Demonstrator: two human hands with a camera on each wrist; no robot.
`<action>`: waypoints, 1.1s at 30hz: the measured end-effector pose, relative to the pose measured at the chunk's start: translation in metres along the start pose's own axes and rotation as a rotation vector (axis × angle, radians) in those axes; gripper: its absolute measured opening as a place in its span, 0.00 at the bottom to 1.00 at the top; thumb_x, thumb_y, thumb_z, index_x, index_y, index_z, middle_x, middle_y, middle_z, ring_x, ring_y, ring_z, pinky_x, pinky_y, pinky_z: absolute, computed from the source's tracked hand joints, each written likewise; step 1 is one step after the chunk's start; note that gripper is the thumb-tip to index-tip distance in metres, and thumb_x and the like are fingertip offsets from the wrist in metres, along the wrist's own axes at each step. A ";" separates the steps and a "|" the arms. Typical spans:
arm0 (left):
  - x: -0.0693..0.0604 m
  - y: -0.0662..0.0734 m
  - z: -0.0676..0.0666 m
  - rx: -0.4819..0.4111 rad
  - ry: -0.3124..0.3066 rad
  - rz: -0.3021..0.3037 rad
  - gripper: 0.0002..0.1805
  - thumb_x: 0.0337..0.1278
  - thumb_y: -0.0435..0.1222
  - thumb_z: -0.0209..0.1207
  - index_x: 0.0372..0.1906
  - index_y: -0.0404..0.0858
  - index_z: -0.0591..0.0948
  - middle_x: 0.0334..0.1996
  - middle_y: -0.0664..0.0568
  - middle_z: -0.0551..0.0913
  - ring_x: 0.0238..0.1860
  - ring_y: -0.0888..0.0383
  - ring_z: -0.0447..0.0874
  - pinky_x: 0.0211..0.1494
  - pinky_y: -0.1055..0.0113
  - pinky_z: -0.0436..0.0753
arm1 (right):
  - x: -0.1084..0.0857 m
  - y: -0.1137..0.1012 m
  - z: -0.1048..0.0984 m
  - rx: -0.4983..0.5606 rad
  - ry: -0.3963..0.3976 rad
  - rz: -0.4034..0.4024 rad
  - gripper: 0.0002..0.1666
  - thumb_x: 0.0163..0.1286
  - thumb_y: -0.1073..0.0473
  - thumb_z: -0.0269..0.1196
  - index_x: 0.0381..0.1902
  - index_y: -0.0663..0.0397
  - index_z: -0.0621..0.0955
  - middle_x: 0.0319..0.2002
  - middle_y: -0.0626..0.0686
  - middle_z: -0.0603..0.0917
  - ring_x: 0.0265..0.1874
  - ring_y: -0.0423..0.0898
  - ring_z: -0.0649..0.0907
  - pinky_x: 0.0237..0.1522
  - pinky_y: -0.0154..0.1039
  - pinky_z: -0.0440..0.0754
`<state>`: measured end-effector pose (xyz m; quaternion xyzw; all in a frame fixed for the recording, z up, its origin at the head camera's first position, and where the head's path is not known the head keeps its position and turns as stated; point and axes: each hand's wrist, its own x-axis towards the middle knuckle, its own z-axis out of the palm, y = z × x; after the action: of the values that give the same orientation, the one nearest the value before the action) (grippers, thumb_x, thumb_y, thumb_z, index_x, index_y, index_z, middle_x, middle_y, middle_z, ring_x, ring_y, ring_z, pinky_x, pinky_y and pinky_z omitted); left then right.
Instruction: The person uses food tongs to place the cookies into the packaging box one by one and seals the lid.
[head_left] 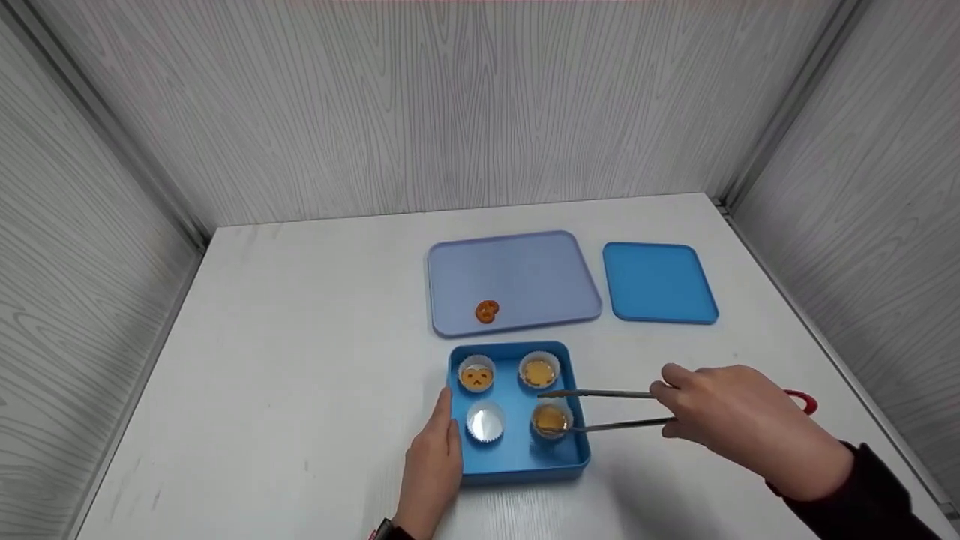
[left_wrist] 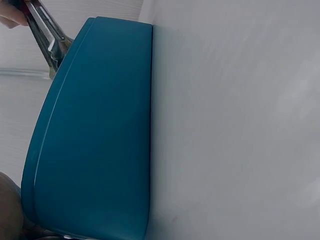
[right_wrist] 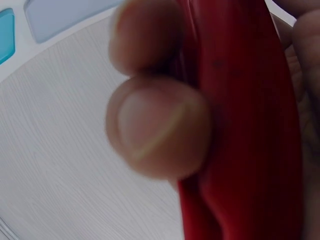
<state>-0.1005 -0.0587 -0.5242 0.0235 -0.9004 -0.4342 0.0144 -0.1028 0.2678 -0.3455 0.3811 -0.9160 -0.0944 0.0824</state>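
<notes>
My right hand (head_left: 735,412) grips a pair of tongs (head_left: 619,394); its fingers wrap around the red handle (right_wrist: 245,120) in the right wrist view. The tongs' arms are spread, one tip over the front-right paper cup (head_left: 551,420) and the other just behind it. A round yellow-brown cookie lies in that cup. My left hand (head_left: 435,469) rests along the left wall of a blue box (head_left: 514,469), fingers fairly straight. In the box, the back-left cup (head_left: 477,360) and back-right cup (head_left: 539,356) also hold cookies; the front-left cup (head_left: 485,421) shows its bare white bottom.
Behind the box lies a pale lilac tray (head_left: 525,270) with small brown pretzel-like pieces (head_left: 487,311) near its front edge. A flat blue tray (head_left: 660,281) lies to its right. Grey wood-grain panels (head_left: 450,112) enclose the white table (head_left: 300,337).
</notes>
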 end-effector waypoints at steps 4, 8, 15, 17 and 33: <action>-0.001 0.000 -0.001 -0.001 0.005 0.006 0.28 0.77 0.31 0.49 0.77 0.30 0.64 0.73 0.38 0.70 0.72 0.43 0.71 0.71 0.47 0.73 | 0.002 0.004 -0.003 0.021 0.062 0.000 0.23 0.47 0.50 0.83 0.36 0.52 0.84 0.25 0.44 0.71 0.14 0.36 0.71 0.12 0.30 0.65; -0.003 0.000 -0.001 -0.002 0.003 0.010 0.28 0.77 0.31 0.49 0.77 0.31 0.64 0.73 0.38 0.71 0.72 0.43 0.71 0.71 0.46 0.74 | 0.008 0.009 -0.002 0.033 0.120 0.009 0.23 0.50 0.50 0.82 0.38 0.52 0.83 0.25 0.45 0.71 0.11 0.35 0.67 0.11 0.28 0.63; -0.002 0.000 -0.001 0.002 0.004 0.013 0.28 0.77 0.31 0.50 0.77 0.30 0.64 0.72 0.37 0.71 0.71 0.43 0.72 0.70 0.46 0.75 | 0.026 0.026 0.014 0.061 0.208 0.081 0.22 0.54 0.51 0.80 0.41 0.52 0.84 0.25 0.46 0.71 0.13 0.35 0.66 0.12 0.29 0.63; -0.002 0.000 -0.001 0.002 0.001 0.013 0.28 0.77 0.31 0.50 0.77 0.30 0.63 0.72 0.37 0.71 0.71 0.43 0.72 0.70 0.46 0.75 | 0.031 0.030 0.020 0.083 0.210 0.112 0.21 0.55 0.51 0.79 0.42 0.53 0.85 0.25 0.46 0.71 0.14 0.36 0.67 0.13 0.30 0.64; -0.003 0.003 -0.002 0.012 0.004 0.016 0.28 0.77 0.31 0.49 0.76 0.30 0.64 0.72 0.37 0.70 0.71 0.43 0.72 0.70 0.47 0.74 | 0.089 0.043 0.072 0.341 0.059 0.285 0.15 0.63 0.52 0.75 0.40 0.56 0.87 0.25 0.49 0.76 0.21 0.42 0.74 0.20 0.36 0.72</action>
<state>-0.0974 -0.0583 -0.5209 0.0172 -0.9031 -0.4287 0.0197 -0.2100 0.2420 -0.3978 0.2587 -0.9605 0.0859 0.0562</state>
